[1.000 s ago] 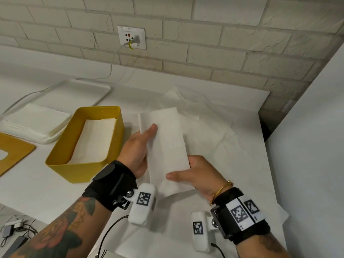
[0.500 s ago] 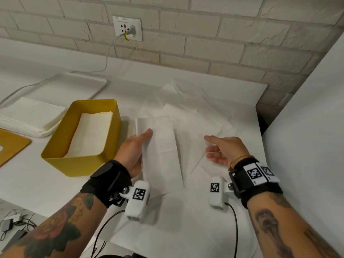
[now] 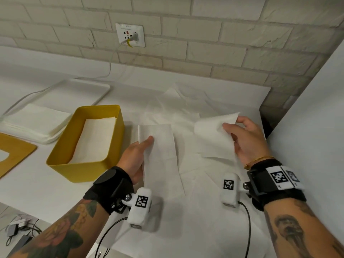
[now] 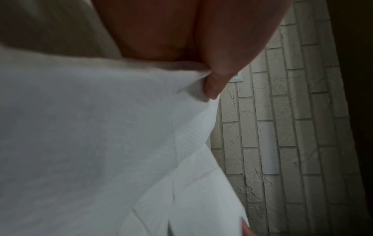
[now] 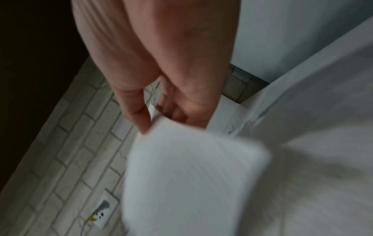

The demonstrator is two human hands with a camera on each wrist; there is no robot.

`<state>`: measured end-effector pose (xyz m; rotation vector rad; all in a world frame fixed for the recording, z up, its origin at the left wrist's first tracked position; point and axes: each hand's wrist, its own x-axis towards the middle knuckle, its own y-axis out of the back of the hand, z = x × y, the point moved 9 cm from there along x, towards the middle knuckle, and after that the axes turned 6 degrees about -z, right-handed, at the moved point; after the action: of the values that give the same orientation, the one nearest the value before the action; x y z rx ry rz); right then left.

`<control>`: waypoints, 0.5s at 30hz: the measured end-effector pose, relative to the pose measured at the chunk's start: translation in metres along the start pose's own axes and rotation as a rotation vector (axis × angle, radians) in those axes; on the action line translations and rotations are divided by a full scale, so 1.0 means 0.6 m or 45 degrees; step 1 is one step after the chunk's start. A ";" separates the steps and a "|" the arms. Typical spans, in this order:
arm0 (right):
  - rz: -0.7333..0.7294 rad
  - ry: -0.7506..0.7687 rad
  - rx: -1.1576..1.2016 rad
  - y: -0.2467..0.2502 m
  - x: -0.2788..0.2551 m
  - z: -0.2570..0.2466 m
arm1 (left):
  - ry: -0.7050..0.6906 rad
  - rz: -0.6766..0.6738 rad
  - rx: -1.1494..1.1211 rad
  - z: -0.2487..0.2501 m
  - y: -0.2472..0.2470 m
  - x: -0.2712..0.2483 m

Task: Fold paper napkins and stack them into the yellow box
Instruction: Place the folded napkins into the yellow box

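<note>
Right hand (image 3: pixel 247 140), free half second ago, now pinching loose napkin (image 3: pixel 214 135) right of yellow box (image 3: pixel 85 144); left hand (image 3: pixel 135 157) gripping folded napkin (image 3: pixel 160 155). I'm judging paper limp, tearable; taking edges.

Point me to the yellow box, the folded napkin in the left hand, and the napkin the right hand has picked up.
yellow box (image 3: pixel 61 165): head view, on its near outer wall.
folded napkin (image 3: pixel 163 146): head view, mid-sheet, right of the thumb.
lifted napkin (image 3: pixel 212 138): head view, centre of the raised sheet.

Black wrist straps (image 3: pixel 111 185), white camera pods (image 3: pixel 140 207) with square-code markers, gold bracelet (image 3: pixel 258 160), tattooed forearms (image 3: pixel 61 237)
</note>
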<state>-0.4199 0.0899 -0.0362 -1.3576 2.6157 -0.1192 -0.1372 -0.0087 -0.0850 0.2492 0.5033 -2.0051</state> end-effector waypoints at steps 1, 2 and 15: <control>-0.080 0.033 0.060 -0.007 -0.005 -0.013 | 0.002 0.001 0.007 -0.001 0.001 -0.001; -0.164 0.066 0.133 -0.015 -0.012 -0.025 | 0.004 0.003 0.012 -0.003 0.002 -0.002; -0.100 -0.249 -0.785 0.056 0.008 0.078 | -0.049 0.053 -0.017 -0.003 0.019 -0.011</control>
<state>-0.4399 0.1064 -0.0878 -1.5395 2.5242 0.8280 -0.1239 -0.0072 -0.0869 0.2109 0.4837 -1.9618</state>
